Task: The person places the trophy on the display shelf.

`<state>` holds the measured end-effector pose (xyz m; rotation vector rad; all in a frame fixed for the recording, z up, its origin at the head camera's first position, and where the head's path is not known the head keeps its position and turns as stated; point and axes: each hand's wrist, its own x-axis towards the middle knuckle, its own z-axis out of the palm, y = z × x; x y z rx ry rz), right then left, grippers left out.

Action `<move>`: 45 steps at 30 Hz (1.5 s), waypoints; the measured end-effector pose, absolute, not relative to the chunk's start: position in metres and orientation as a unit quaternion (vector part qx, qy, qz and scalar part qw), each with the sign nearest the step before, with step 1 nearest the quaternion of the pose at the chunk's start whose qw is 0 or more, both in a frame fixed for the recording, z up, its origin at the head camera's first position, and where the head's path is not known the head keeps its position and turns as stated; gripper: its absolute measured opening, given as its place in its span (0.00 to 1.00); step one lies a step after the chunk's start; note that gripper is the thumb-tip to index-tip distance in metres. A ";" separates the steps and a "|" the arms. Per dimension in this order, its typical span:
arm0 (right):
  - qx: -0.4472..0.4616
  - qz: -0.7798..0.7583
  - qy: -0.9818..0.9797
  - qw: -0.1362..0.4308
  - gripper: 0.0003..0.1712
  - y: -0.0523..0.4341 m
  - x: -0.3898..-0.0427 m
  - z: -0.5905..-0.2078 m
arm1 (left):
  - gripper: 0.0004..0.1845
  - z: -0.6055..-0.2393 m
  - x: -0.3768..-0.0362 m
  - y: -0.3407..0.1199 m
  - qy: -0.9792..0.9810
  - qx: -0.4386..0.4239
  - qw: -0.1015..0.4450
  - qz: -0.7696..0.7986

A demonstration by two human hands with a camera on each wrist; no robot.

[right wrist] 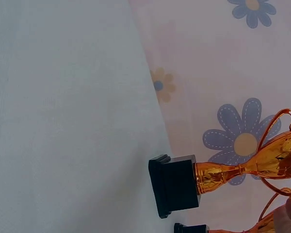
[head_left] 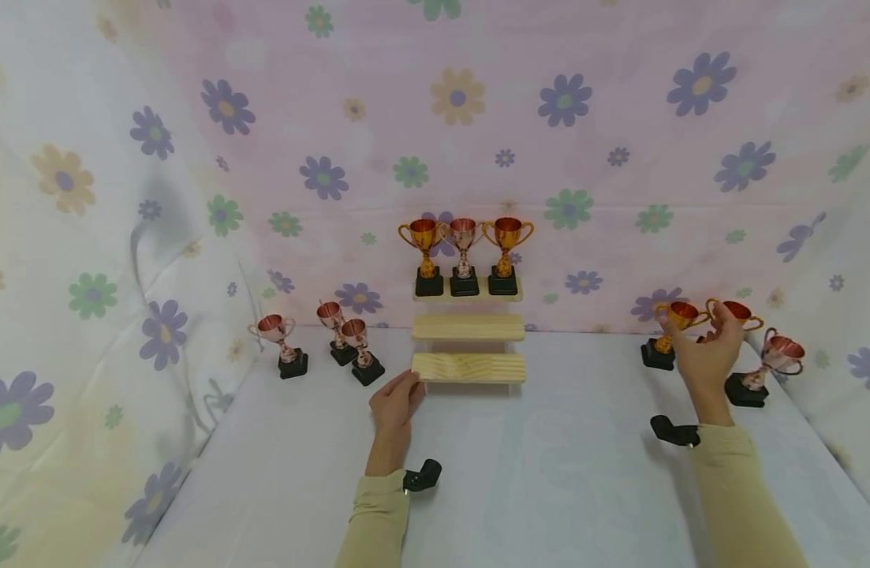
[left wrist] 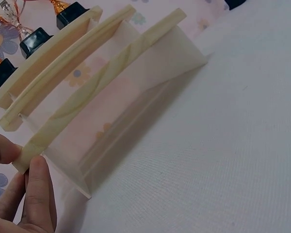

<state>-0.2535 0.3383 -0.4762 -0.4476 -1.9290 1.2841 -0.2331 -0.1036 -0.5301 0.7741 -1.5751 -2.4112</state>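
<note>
Pinching step edge (left wrist: 26,153), left hand (head_left: 394,404).

No readable text, label, brand, number or sign anywhere: none on the flowered pink cloth backdrop (head_left: 619,118), none on the pale wooden stepped shelf (head_left: 468,368), none on the black bases of the gold and copper plastic trophy cups (head_left: 464,282).
</note>
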 end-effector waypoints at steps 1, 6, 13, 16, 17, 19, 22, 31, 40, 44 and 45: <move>-0.175 0.499 -0.762 0.373 0.42 0.338 -0.254 -0.478 | 0.18 -0.530 -0.233 -0.104 -0.526 0.258 0.080 -0.806; -0.163 0.491 -0.773 0.367 0.45 0.339 -0.257 -0.480 | 0.17 -0.529 -0.233 -0.103 -0.525 0.254 0.080 -0.808; -0.183 0.510 -0.769 0.339 0.44 0.346 -0.262 -0.484 | 0.17 -0.529 -0.232 -0.103 -0.525 0.256 0.077 -0.808; -0.191 0.515 -0.768 0.329 0.43 0.351 -0.265 -0.484 | 0.17 -0.529 -0.231 -0.103 -0.522 0.254 0.077 -0.811; -0.192 0.514 -0.769 0.328 0.42 0.352 -0.265 -0.483 | 0.18 -0.529 -0.231 -0.103 -0.519 0.252 0.078 -0.813; -0.187 0.513 -0.772 0.325 0.39 0.355 -0.264 -0.481 | 0.18 -0.529 -0.231 -0.102 -0.517 0.251 0.075 -0.814; -0.185 0.517 -0.773 0.317 0.32 0.357 -0.263 -0.478 | 0.18 -0.528 -0.230 -0.101 -0.515 0.248 0.072 -0.817; -0.198 0.591 -0.720 0.305 0.25 0.359 -0.264 -0.480 | 0.18 -0.528 -0.228 -0.103 -0.507 0.243 0.077 -0.823; -0.131 0.587 -0.729 0.327 0.26 0.340 -0.251 -0.488 | 0.17 -0.529 -0.231 -0.105 -0.501 0.245 0.079 -0.826; -0.068 0.563 -0.758 0.321 0.29 0.321 -0.240 -0.491 | 0.17 -0.530 -0.232 -0.105 -0.505 0.244 0.081 -0.824; -0.061 0.562 -0.761 0.318 0.29 0.316 -0.237 -0.491 | 0.17 -0.530 -0.232 -0.105 -0.507 0.243 0.082 -0.823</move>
